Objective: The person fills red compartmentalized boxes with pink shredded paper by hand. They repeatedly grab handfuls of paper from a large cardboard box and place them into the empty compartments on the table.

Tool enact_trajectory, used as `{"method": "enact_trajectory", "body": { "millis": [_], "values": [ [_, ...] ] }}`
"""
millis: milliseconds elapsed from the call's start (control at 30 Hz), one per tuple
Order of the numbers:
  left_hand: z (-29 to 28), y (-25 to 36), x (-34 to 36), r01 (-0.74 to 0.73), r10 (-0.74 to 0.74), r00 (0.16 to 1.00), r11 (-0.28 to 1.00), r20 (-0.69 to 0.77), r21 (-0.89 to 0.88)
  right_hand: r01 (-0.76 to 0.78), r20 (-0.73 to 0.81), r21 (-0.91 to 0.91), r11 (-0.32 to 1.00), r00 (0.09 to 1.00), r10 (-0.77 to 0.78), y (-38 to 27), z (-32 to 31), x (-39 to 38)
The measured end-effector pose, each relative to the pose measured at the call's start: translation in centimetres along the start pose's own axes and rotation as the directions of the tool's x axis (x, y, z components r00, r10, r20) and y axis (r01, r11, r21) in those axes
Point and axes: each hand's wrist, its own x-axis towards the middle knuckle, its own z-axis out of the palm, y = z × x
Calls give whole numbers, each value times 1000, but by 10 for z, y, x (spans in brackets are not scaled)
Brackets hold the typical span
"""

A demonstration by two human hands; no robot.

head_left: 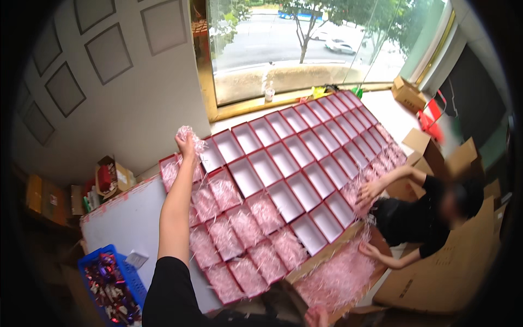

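My left hand [186, 146] is stretched far forward and closed on a bunch of pink shredded paper [188, 133]. It is above the far-left corner of a large array of open red-rimmed boxes [248, 137] with white insides. Several near-left boxes hold pink shredded paper [261, 212], while many in the middle and far rows show bare white bottoms. At the lower edge, my right hand [316, 316] is partly in view beside a cardboard carton [305, 268] full of the same pink shreds. Its fingers are too unclear to read.
At the right, a co-worker in black has one hand [371, 191] on the shred-filled boxes and another [369, 249] over the carton. A blue basket [90, 260] of shiny wrapped pieces stands lower left. Cardboard boxes [425, 272] crowd the right; a window [245, 43] lies beyond.
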Motion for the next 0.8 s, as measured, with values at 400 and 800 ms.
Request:
{"method": "enact_trajectory", "body": {
  "millis": [400, 800],
  "values": [
    [9, -61, -26, 70, -399, 826, 774, 397, 630, -109, -62, -367, 924, 994, 92, 35, -26, -2],
    [7, 11, -45, -863, 101, 399, 376, 911, 336, -94, -89, -455, 886, 994, 60, 50, -15, -5]
  ]
}}
